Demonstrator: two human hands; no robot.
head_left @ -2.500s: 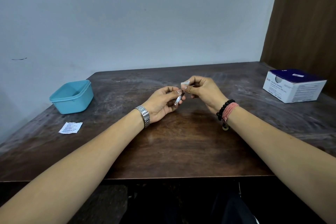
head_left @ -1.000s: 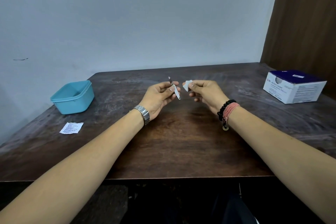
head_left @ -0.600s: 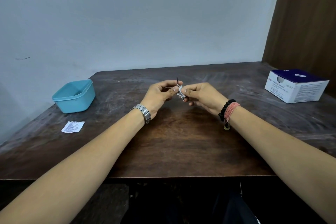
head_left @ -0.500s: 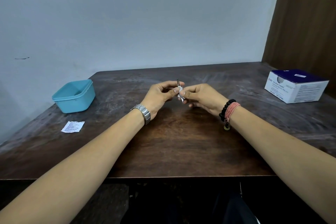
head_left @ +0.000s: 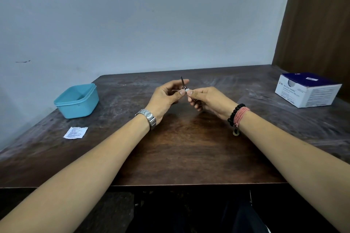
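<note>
Above the middle of the table (head_left: 180, 147), the little metal tool (head_left: 183, 83) has the white swab (head_left: 187, 90) on it again. A second ago they were apart, so I'd say the wiping's back on. The left hand (head_left: 166, 96) pinches the tool, tip up, and the right hand (head_left: 210, 100) pinches the swab against it.

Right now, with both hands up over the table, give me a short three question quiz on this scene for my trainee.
1. True or false: the blue tub stands on the table on the same side as the left hand.
2. Which hand pinches the white wipe at the small metal tool? A) left hand B) right hand C) neither
3. Fill in: the box sits to the ____ of both hands.
Key: 1 true; 2 B; 3 right.
</note>
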